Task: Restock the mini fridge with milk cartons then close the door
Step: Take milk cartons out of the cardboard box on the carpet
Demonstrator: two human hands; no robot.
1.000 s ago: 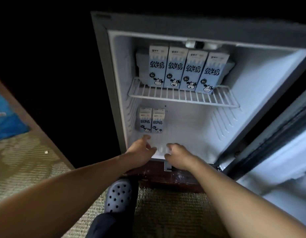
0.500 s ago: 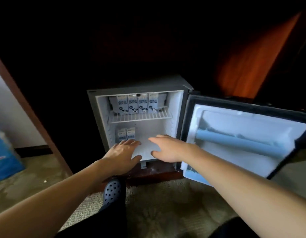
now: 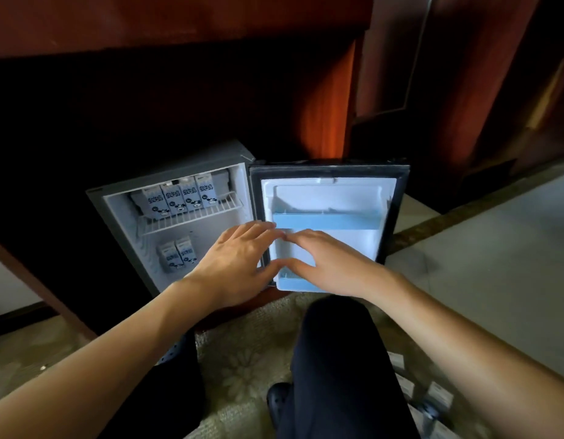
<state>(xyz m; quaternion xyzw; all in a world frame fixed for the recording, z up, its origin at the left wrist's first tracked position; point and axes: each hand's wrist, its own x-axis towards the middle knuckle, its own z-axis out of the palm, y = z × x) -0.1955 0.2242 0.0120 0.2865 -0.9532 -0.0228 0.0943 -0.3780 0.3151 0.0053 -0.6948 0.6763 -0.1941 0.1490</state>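
in front of the wide-open door (image 3: 328,198), not the fridge (image 3: 179,166) inside as before, the left hand (image 3: 239,264) and right hand (image 3: 331,264) are flat and hold nothing. four boxy milk cartons (image 3: 179,199) stand on the thin wire shelf (image 3: 185,218). two lower cartons (image 3: 177,256) sit on the smooth white floor.

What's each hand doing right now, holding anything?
Left hand: open, fingers extended, holding nothing.
Right hand: open, fingers extended, holding nothing.
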